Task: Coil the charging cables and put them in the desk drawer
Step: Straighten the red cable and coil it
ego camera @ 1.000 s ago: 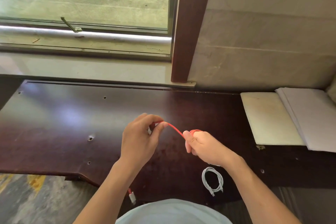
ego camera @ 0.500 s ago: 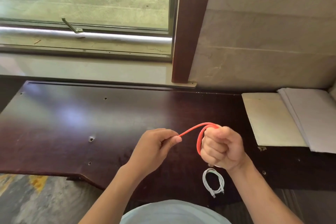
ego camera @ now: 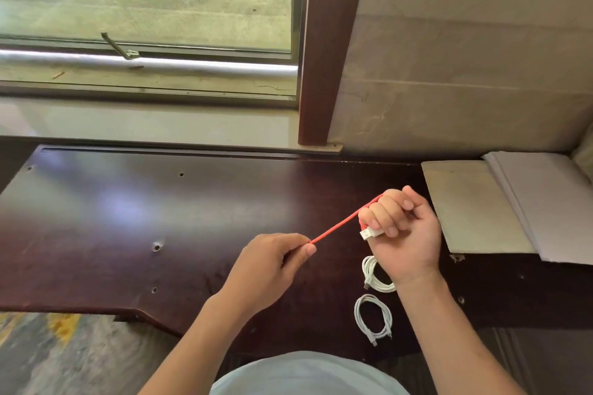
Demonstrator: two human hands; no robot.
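Red cable (ego camera: pixel 337 228) stretching taut above desk (ego camera: pixel 96 218): left hand (ego camera: pixel 269 266) pinching it, right hand (ego camera: pixel 404 234) fisting loops. Risk: pinch slipping, loops springing loose.

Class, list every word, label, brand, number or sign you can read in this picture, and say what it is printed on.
None can be read.
White plug of the red cable: a faint mark, too small to read.
Stack of papers: blank as seen.
Two white cables: no visible print.
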